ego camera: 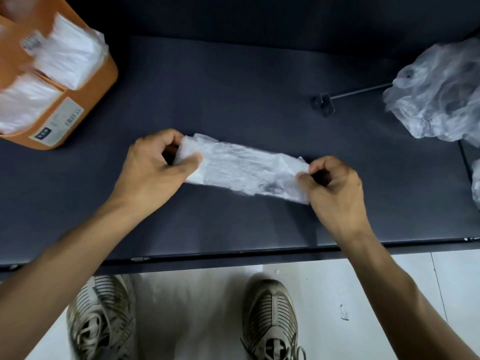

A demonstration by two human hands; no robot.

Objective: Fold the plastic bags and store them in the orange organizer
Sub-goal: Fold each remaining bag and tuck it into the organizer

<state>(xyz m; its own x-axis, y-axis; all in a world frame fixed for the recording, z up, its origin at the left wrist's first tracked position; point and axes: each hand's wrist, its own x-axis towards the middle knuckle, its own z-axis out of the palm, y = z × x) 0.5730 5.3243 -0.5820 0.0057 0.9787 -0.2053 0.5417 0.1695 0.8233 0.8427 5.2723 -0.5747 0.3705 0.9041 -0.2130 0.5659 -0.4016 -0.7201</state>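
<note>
plastic bag [246, 170], folded to a thin crinkled strip, stretched between the hands above the worktop [233, 87]: left hand [155, 165] and right hand [335, 183] each pinched an end; looked light, limp, slippery, best gripped at ends.

**Folded bag held at both ends over the dark surface**

I see a plastic bag [245, 171] flattened into a long strip across the middle of the frame, on the dark surface [233, 87]. My left hand [153, 165] pinches its left end between thumb and curled fingers; my right hand [335, 188] pinches the right end. At the upper left of the frame stands the orange organizer [85, 100], with folded white bags in its compartments. A heap of loose clear bags [439, 92] lies at the right edge, a thin metal rod [358, 90] beside it. Two sneakers show on the pale floor below.
</note>
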